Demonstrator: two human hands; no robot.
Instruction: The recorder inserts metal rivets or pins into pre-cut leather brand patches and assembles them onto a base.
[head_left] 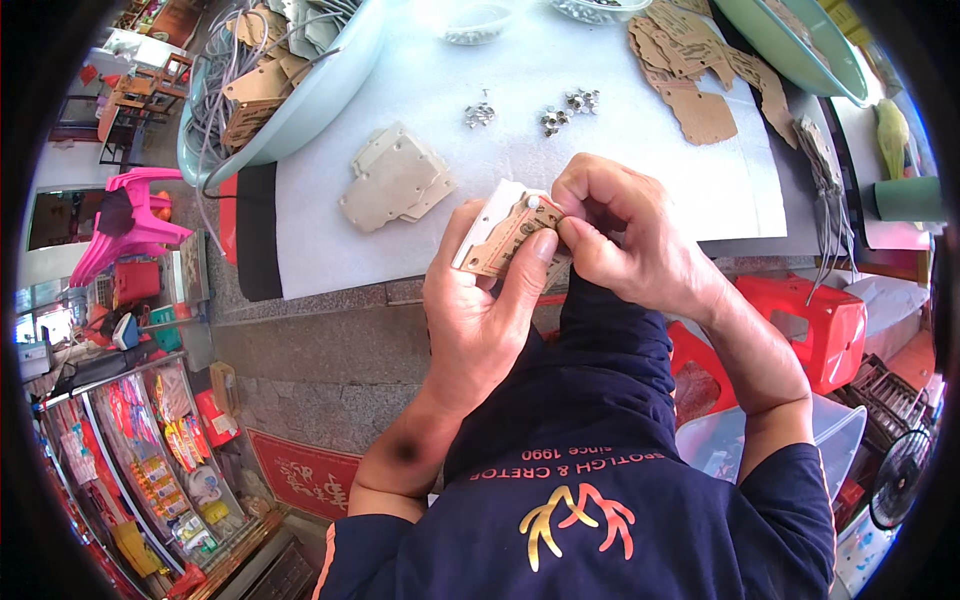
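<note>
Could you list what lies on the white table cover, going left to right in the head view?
Pale blue basin → stack of beige plates → left hand → right hand → brown cardboard tags.

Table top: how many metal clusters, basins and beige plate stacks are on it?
Metal clusters: 3
Basins: 2
Beige plate stacks: 1
Total: 6
</note>
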